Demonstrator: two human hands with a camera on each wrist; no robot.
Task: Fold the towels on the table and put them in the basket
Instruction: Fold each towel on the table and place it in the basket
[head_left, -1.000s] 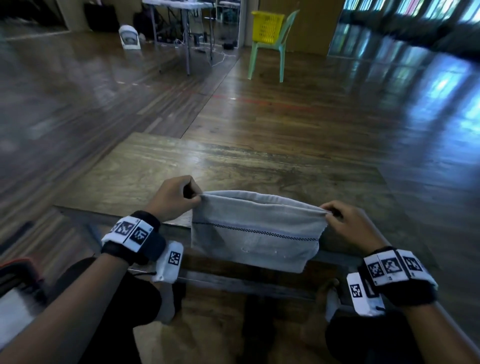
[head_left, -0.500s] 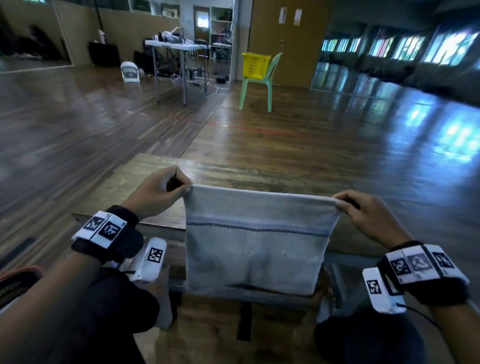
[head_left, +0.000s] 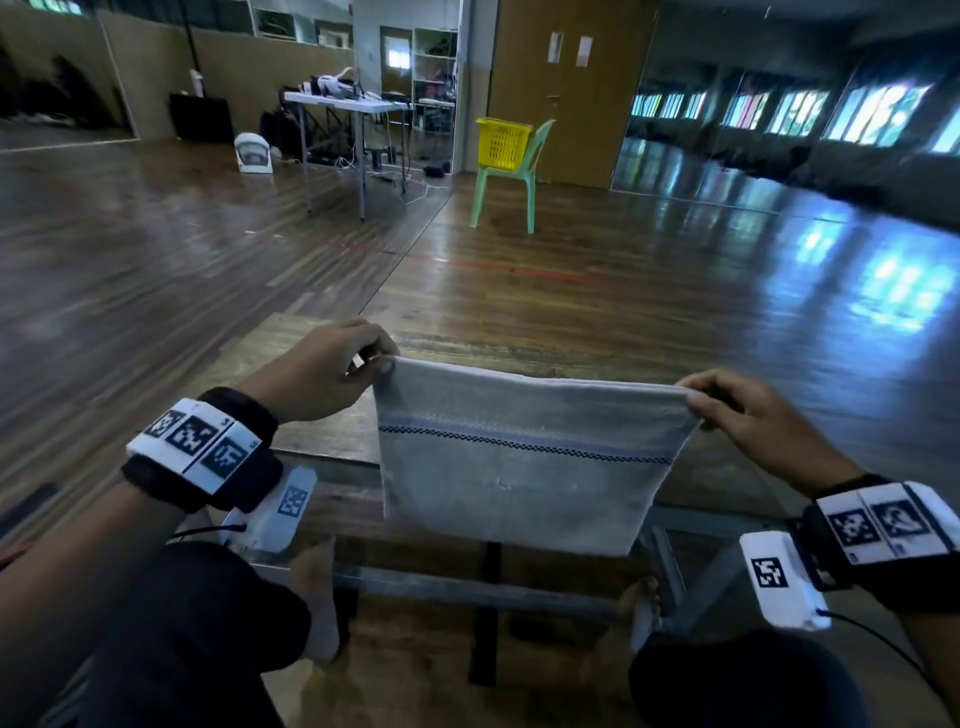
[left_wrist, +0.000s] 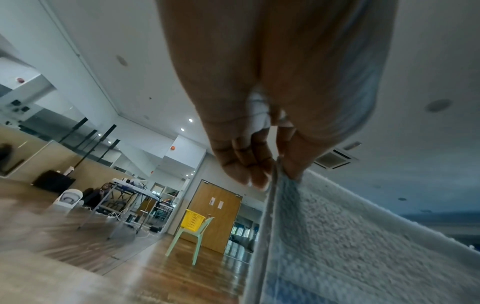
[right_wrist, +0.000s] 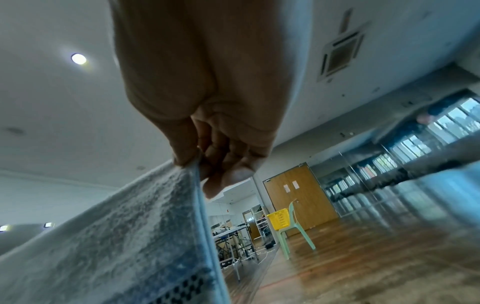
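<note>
A grey towel (head_left: 524, 467) with a dark dotted stripe hangs stretched flat in the air between my hands, above the near edge of the wooden table (head_left: 322, 431). My left hand (head_left: 332, 374) pinches its top left corner. My right hand (head_left: 727, 410) pinches its top right corner. In the left wrist view the thumb and fingers (left_wrist: 249, 164) clamp the towel (left_wrist: 324, 236) at its edge. The right wrist view shows the same pinch (right_wrist: 197, 162) on the towel (right_wrist: 116, 246). A yellow basket (head_left: 503, 144) stands on a green chair far across the room.
The green chair (head_left: 511, 176) stands by a wooden door (head_left: 566, 88). A white folding table (head_left: 348, 130) with gear and cables on the floor is at the back left. My knees and the table's metal frame (head_left: 467, 587) lie below the towel. Wooden floor lies between.
Both hands have lifted the towel off the table edge and pulled it taut, so it now hangs flat and higher. My head has tilted up, showing more of the room.
</note>
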